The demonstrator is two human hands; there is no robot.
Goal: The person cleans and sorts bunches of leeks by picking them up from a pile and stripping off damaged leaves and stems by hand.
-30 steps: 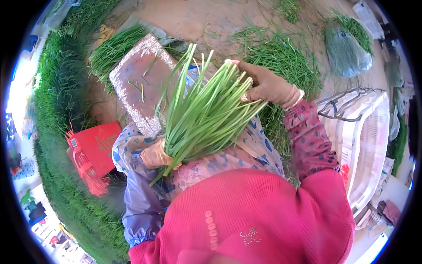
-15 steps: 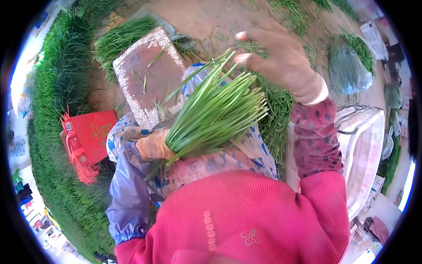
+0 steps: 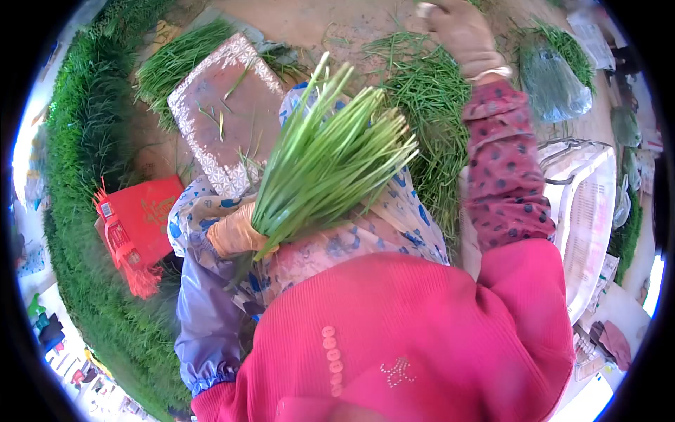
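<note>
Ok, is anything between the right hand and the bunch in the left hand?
Nothing visible stands between the right hand and the bunch held in the left hand; the loose stalks there lie on the ground.

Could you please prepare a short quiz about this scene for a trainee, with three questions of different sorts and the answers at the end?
1. Which hand holds the bundle of green stalks?
2. True or false: the white basket stands on the left side of the picture.
3. Choose the colour of the left sleeve: A) green, B) lilac, C) yellow.

Key:
1. The left hand.
2. False: the white basket stands on the right side of the picture.
3. B, lilac.
</note>
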